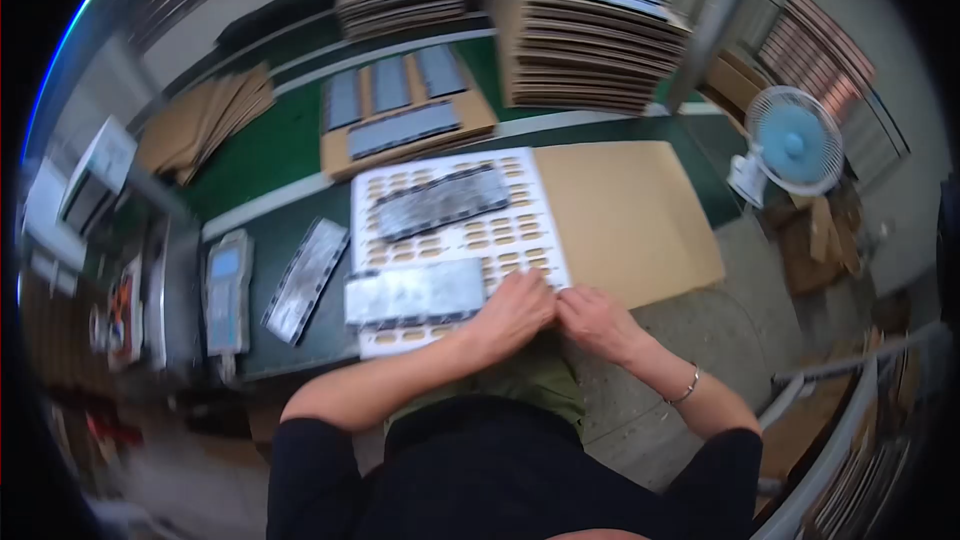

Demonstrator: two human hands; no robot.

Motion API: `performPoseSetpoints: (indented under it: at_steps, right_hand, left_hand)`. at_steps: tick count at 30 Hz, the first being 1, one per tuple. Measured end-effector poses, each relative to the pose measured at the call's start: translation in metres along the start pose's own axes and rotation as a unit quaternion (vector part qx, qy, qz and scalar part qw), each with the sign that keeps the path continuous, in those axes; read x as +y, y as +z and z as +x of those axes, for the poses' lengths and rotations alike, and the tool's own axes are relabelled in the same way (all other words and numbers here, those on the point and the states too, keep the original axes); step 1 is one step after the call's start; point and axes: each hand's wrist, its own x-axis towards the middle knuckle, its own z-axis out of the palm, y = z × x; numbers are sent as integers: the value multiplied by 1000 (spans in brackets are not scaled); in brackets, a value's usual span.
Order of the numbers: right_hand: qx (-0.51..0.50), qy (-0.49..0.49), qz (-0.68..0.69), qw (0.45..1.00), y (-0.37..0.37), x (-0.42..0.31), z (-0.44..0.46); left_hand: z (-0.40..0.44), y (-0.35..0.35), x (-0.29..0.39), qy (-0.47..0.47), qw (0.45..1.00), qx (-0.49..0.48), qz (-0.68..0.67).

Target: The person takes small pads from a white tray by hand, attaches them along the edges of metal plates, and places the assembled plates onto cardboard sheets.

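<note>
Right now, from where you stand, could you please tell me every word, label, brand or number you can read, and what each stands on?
No text can be read anywhere in this view.
Pale device with a bluish screen: any lettering is too small and blurred.
Desk fan: no legible brand.
Silvery panels on the white sheet: no legible marking.

L grip [516, 312], R grip [598, 322] close tog. at white sheet [455, 247], cardboard [632, 225] adj.
</note>
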Motion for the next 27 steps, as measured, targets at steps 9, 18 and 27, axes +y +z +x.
performPoseSetpoints:
  at_steps: [9,18,27]
  right_hand:
    - [165,246,161,941,-33,-8,-21]
    - [141,310,233,911,-26,-22,23]
    - [122,52,128,983,21,-64,134]
  left_hand:
    - [16,0,20,-8,994,-15,105]
    - [-22,-46,-8,-87,978,153,-108]
    - [-147,-76,-97,-289,937,193,-22]
